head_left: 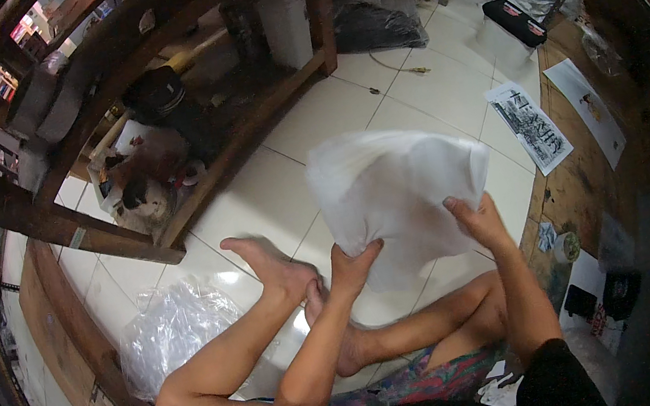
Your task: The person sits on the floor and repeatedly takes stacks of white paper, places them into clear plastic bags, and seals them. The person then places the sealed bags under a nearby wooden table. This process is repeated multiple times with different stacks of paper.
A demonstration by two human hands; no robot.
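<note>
A white, slightly see-through sheet [404,185], fabric or thin plastic, hangs in front of me above the tiles. My left hand [353,267] grips its lower left part, thumb on top and fingers hidden beneath. On the right edge, my right hand [481,221] is closed round the sheet with its thumb up. The sheet bows between both hands and its far edge is a little blurred. My bare legs [221,354] are bent on the floor below it.
Crumpled clear plastic [182,326] lies left of my legs. A wooden workbench [242,118] with a loaded lower shelf stands far left. To the right, printed sheets [529,126], a tape roll [566,247] and a black pouch on a box [515,20] lie about a wooden board [562,155].
</note>
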